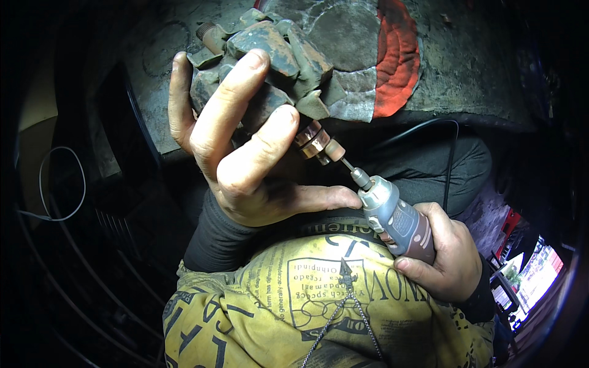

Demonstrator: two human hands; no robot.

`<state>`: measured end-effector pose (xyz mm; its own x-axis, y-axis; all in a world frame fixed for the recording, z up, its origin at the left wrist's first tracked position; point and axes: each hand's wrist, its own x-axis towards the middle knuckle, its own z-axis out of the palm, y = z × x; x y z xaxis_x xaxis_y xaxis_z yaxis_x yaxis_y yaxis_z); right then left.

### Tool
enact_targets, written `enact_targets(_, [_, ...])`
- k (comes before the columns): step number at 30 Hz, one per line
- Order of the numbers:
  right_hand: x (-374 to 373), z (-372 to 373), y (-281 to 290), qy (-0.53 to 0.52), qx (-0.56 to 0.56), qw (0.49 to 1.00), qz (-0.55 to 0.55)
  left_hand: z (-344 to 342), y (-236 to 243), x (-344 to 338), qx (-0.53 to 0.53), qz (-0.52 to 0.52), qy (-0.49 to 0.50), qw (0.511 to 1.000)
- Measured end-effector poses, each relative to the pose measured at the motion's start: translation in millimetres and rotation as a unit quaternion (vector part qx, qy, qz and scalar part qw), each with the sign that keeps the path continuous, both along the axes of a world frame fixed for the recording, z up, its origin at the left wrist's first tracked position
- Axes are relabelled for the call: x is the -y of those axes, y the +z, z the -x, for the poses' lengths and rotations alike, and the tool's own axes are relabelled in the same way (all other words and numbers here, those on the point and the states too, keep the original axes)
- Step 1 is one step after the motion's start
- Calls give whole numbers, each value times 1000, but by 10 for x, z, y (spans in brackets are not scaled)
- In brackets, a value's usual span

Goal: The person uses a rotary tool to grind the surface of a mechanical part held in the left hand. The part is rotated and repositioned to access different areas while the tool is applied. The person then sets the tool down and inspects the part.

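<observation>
My left hand (245,159) curls its fingers over an alternator rotor (264,49), a grimy grey-green piece with claw-shaped poles and a threaded shaft end at the far left. Its copper slip rings (314,142) point toward me, partly behind my fingers. My right hand (451,260) grips a grey rotary tool (399,218), tilted up to the left. A small reddish-brown cylindrical bit (334,151) on the tool lies against or right beside the slip rings; I cannot tell which. My left thumb reaches out and touches the tool's nose.
Under and beyond the rotor lies a round cloth pad (397,67), grey with a red side, on a stained worktop (472,80). A black cable (453,153) bends down from the worktop's edge at right. A thin white cable (83,184) loops at far left.
</observation>
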<state>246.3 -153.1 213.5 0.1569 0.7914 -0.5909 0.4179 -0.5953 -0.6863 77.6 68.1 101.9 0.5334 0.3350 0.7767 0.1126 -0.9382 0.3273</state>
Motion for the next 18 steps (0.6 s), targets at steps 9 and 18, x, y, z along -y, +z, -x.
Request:
enact_targets(9, [-13,32,-24,49,12,999,0,60,102,14,-41,35,-27,998])
enact_targets(18, [35,10,-53,-1,-11,1000,-10,8,40,-5,-19,10,-11,1000])
